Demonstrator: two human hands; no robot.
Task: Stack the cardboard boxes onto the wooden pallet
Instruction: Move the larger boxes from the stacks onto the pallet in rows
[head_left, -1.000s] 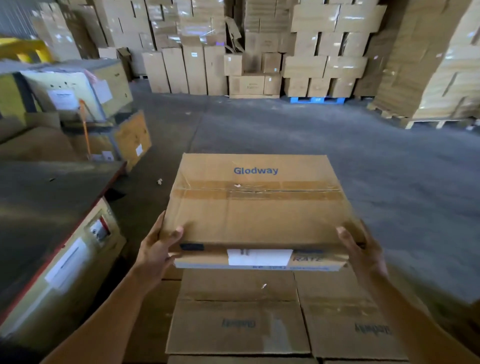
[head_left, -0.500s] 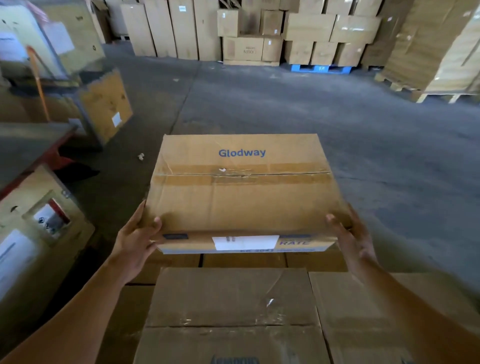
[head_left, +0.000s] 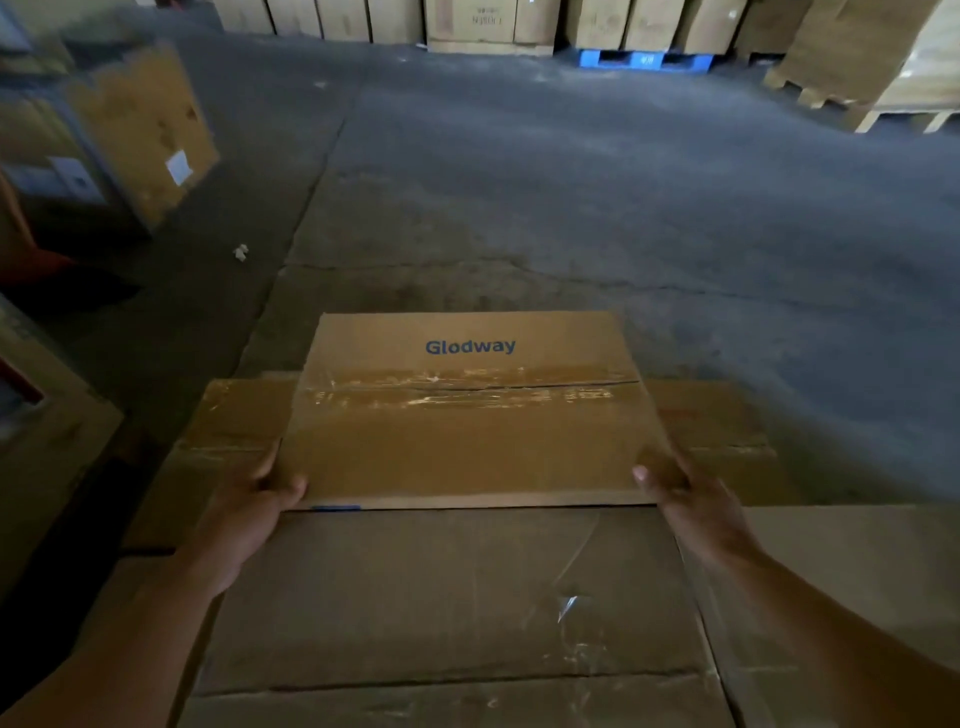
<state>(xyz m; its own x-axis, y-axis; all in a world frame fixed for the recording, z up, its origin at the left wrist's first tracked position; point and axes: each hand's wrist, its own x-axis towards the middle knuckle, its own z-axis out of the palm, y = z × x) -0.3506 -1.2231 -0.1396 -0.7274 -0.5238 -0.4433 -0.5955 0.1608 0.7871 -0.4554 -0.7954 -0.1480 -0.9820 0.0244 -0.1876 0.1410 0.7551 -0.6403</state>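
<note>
The left hand (head_left: 244, 514) and right hand (head_left: 701, 506) each grip a near corner of one box (head_left: 467, 441); at least four boxes (head_left: 457, 597) lie beneath.

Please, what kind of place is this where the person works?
Most likely a warehouse: beyond the Glodway box, stacked cartons line the far side, a blue pallet and a wooden pallet carry more, and the floor is bare concrete.
</note>
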